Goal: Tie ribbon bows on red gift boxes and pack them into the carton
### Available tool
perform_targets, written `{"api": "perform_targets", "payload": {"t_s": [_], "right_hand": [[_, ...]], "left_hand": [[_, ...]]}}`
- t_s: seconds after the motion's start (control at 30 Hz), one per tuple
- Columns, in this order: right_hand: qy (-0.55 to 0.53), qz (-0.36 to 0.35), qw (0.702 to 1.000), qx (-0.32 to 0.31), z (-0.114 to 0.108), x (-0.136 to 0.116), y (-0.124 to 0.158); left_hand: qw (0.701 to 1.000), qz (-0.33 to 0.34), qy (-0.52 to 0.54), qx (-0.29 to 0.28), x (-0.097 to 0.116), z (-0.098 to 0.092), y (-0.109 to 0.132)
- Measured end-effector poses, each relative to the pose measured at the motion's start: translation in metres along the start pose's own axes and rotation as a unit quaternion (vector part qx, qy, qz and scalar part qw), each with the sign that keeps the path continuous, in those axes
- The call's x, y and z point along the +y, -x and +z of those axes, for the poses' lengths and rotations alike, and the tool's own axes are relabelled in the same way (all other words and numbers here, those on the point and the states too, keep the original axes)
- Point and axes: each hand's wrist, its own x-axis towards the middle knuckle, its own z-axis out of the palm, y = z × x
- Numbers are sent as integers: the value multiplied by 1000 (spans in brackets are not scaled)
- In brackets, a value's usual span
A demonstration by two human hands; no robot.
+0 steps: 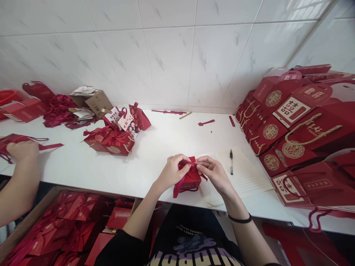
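Note:
A small red gift box (191,181) sits near the table's front edge, directly before me. Across its top runs a dark red ribbon (179,186), with loose tails hanging down at both sides. My left hand (175,170) pinches the ribbon from the left, thumb against fingers. From the right, my right hand (210,170) closes on the same ribbon, its fingertips close to those of the left. The exact crossing of the ribbon is partly hidden by my fingers. Under the right forearm lies lined paper (246,177) with a black pen (231,162) on it.
Stacked red gift bags (299,129) fill the right side. Left of centre stands a decorated red box (111,142); beyond it are a cardboard box (97,103) and heaped ribbons (59,111). Another person's hand (23,151) works far left. Below, a carton holds several red boxes (80,210).

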Motion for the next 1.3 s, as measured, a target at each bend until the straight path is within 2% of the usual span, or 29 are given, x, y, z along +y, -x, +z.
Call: {"api": "perform_targets", "payload": {"t_s": [0.2,0.3,0.43,0.67,0.9,1.17,1.3], "right_hand": [[23,-35,999,-13,2,2,1],[18,-34,999,-27,4,5,0],[32,-22,999,-12,6,5,-2],[74,-49,996,10,10,3,-1],[65,-45,996,-29,8,4,-1],[56,-50,997,-18,10,1,1],[65,-43,997,-29,11,0,2]], "left_hand": [[999,30,-11,21,-2,-1,1],[999,41,-6,29,-2,0,0],[998,49,9,48,-1,1,0],[997,25,27,61,3,1,0],[998,18,32,48,5,0,-1],[997,-3,52,50,5,-1,-2],[996,-26,53,73,3,0,-2]]}}
